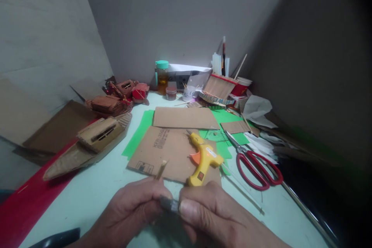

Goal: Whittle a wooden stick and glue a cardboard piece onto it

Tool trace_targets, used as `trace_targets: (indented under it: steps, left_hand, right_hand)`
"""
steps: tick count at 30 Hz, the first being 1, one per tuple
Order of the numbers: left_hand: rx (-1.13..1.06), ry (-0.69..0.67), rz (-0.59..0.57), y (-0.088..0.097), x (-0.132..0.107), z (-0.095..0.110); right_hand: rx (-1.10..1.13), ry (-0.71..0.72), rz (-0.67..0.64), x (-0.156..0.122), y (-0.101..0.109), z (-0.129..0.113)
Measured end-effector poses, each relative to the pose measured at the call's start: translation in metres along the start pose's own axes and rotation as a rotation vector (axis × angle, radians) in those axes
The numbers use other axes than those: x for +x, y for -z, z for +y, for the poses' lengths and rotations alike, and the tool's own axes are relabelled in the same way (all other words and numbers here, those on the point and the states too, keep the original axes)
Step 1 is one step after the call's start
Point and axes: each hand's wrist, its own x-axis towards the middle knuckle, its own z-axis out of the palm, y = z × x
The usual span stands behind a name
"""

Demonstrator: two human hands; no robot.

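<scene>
Narrow brown strip (pixel 161 171), pinched in left hand (pixel 133 206), left of glue gun (pixel 205 158); small grey piece (pixel 169 203) gripped in right hand (pixel 213 207): brace well, go gently!

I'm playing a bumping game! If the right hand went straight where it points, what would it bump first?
Probably the left hand, just across from the right hand and its small grey piece, though depth is unclear.

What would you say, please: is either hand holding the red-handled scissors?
No, the scissors lie on the table beside the yellow glue gun, apart from the left hand and the right hand.
</scene>
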Motion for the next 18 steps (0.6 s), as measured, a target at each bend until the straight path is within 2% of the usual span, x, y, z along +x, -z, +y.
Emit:
trace_targets:
  steps: [4, 7, 9, 14, 18]
  left_hand:
    - [-0.132, -0.049, -0.015, 0.004, -0.001, -0.006]
    - [-0.344, 0.122, -0.006, 0.004, 0.002, -0.008]
    - [-0.494, 0.224, -0.045, 0.001, 0.005, -0.007]
    - [-0.706, 0.331, -0.118, -0.004, 0.006, -0.002]
    - [-0.692, 0.375, -0.151, -0.005, 0.005, 0.001]
  right_hand:
    - [-0.025, 0.085, 0.12, 0.005, 0.005, 0.004]
    - [-0.08, 0.12, 0.114, 0.002, 0.003, 0.001]
    - [-0.113, 0.137, 0.119, 0.0, 0.0, 0.0]
    - [-0.189, 0.168, 0.061, -0.001, -0.006, 0.001]
    - [-0.251, 0.213, 0.117, 0.001, -0.006, 0.001]
